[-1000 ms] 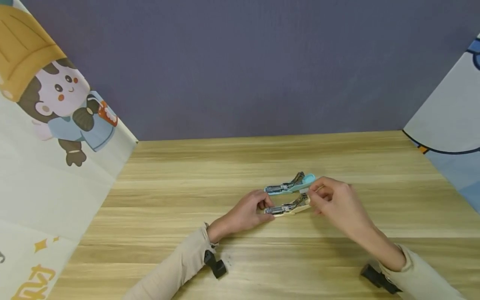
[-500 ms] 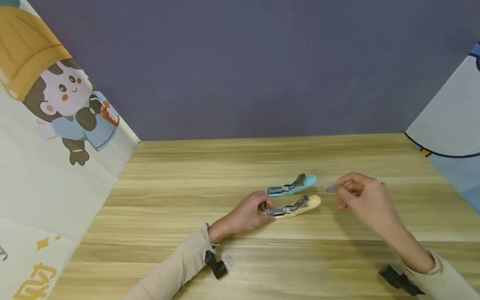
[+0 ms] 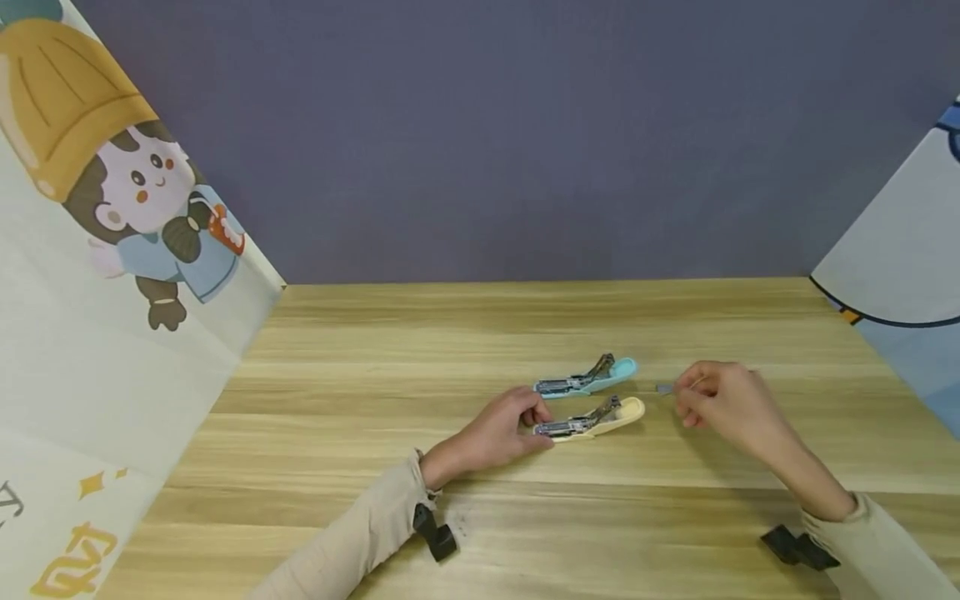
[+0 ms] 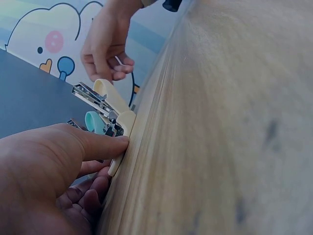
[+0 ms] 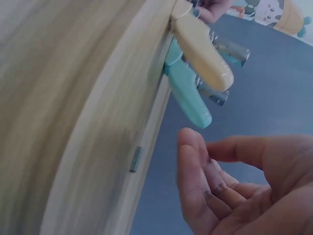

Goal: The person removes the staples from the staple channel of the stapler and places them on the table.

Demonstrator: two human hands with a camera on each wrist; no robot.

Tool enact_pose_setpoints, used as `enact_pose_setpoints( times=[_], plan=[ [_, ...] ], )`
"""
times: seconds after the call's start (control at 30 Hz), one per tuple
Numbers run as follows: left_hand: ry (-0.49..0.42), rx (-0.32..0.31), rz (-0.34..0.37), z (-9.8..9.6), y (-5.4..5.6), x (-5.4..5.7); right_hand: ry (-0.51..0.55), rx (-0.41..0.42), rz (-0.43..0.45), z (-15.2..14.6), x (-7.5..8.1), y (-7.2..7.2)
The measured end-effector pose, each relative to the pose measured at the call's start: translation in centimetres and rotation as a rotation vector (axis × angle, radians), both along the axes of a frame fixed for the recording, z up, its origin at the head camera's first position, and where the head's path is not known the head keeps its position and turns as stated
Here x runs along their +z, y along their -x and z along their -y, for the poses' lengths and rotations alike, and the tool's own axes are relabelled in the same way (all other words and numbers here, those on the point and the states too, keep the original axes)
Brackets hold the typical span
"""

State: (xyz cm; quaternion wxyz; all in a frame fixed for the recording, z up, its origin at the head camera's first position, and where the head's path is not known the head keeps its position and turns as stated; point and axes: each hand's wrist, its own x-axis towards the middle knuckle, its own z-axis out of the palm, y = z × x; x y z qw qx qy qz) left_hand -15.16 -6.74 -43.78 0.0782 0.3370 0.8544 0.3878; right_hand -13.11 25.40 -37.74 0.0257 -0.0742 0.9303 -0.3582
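Observation:
A cream mini stapler [image 3: 622,413] lies opened up on the wooden table, its metal parts exposed. My left hand [image 3: 495,429] pinches its left end, thumb along the near side, as the left wrist view shows. Just behind it rests a similar teal stapler [image 3: 618,369], with the left fingertips close by. A small grey strip [image 5: 135,159], resembling a strip of staples, lies on the table right of the staplers. My right hand [image 3: 723,404] hovers beside this strip, fingers loosely bent, thumb near the index finger. Nothing shows between them in the right wrist view.
The wooden table [image 3: 420,333] ends at a dark blue-grey panel [image 3: 525,142] at the back. Printed cartoon panels stand at the left [image 3: 135,333] and right. A black wrist device [image 3: 435,533] hangs at each sleeve.
My right hand has drawn the grey strip rightward from the cream stapler's end and let it go onto the table. The left hand keeps its hold.

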Motion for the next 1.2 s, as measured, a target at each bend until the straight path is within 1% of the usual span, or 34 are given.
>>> enact_pose_setpoints(
  times=[0.17, 0.43, 0.5, 0.6, 0.77, 0.87, 1.2],
  plan=[
    [-0.011, 0.004, 0.009, 0.1, 0.2, 0.0, 0.021, 0.046, 0.096, -0.7, -0.8, 0.9],
    [-0.020, 0.012, -0.014, 0.2, 0.5, 0.0, 0.067, 0.156, 0.287, -1.9, -1.7, 2.3],
    [-0.020, 0.014, -0.014, 0.2, 0.6, 0.0, 0.084, 0.176, 0.318, -2.1, -1.9, 2.5],
    [-0.019, 0.020, -0.010, 0.1, 0.8, 0.0, 0.104, 0.179, 0.357, -2.3, -2.0, 2.8],
    [-0.018, 0.022, -0.007, -0.1, 0.9, 0.1, 0.113, 0.193, 0.376, -2.6, -2.1, 3.2],
    [-0.017, 0.021, -0.008, -0.2, 1.0, 0.2, 0.112, 0.207, 0.371, -2.9, -2.0, 3.3],
    [-0.022, 0.029, -0.003, -0.5, 1.4, 0.2, 0.124, 0.212, 0.372, -3.1, -2.2, 4.0]
  ],
)
